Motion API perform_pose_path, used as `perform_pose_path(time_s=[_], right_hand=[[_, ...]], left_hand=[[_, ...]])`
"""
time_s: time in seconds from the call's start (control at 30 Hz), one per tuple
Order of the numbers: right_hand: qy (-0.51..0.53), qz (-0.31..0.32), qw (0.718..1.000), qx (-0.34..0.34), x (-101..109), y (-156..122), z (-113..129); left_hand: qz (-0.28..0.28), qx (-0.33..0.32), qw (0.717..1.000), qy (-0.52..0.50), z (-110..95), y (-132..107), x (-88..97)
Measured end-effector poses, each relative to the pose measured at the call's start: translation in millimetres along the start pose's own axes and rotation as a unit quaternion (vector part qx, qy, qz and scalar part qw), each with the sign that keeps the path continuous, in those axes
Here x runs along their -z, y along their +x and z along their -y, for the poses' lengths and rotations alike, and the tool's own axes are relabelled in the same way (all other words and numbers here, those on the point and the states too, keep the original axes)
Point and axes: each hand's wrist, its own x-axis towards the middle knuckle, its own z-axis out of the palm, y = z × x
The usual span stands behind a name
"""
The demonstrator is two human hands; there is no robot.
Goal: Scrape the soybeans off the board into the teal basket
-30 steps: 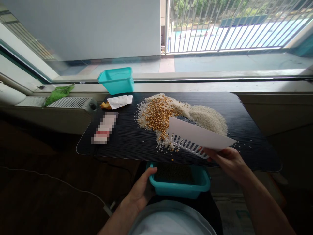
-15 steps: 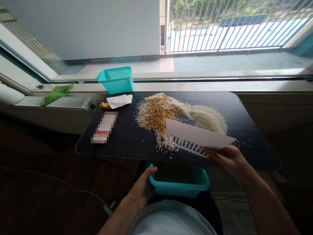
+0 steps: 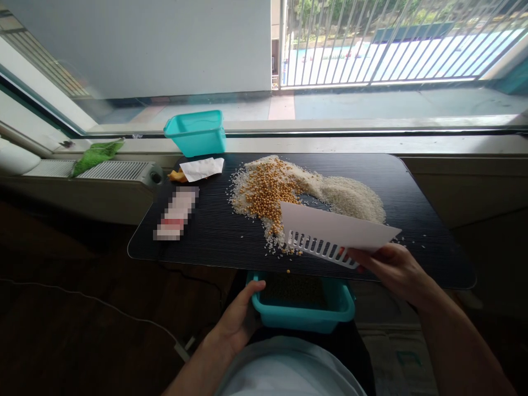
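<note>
My right hand (image 3: 391,269) is closed on a white slotted scoop (image 3: 330,234), held tilted over the near edge of a black table (image 3: 429,220). Behind the scoop lies a heap of yellow beans (image 3: 266,190) mixed with white rice (image 3: 350,195). One loose bean (image 3: 288,271) sits at the table's front edge. My left hand (image 3: 239,316) grips the left rim of a teal bin (image 3: 303,316) held below the table edge; the bin holds dark green grains.
A second teal bin (image 3: 196,132) stands on the window sill. A white paper (image 3: 202,168) and a blurred packet (image 3: 177,213) lie on the table's left part. A green cloth (image 3: 97,155) rests on the radiator. A cable (image 3: 103,311) runs across the floor.
The scoop has shifted slightly toward the table's front edge. A single loose bean has rolled nearer to that edge. The left hand and the bin have stayed put.
</note>
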Motion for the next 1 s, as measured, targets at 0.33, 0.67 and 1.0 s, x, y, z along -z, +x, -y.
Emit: perform_pose_path(time_s=[0.33, 0.67, 1.0], right_hand=[[-0.003, 0.054, 0.998, 0.019, -2, -1, 1], [0.014, -0.015, 1.000, 0.001, 10, -11, -29], [0.025, -0.030, 0.999, -0.019, 7, -20, -19]], left_hand=[[0.009, 0.000, 1.000, -0.001, 0, 0, -0.2], [0.015, -0.003, 1.000, -0.003, -1, 0, 1.6], [0.018, 0.004, 1.000, 0.002, -1, 1, 3.4]])
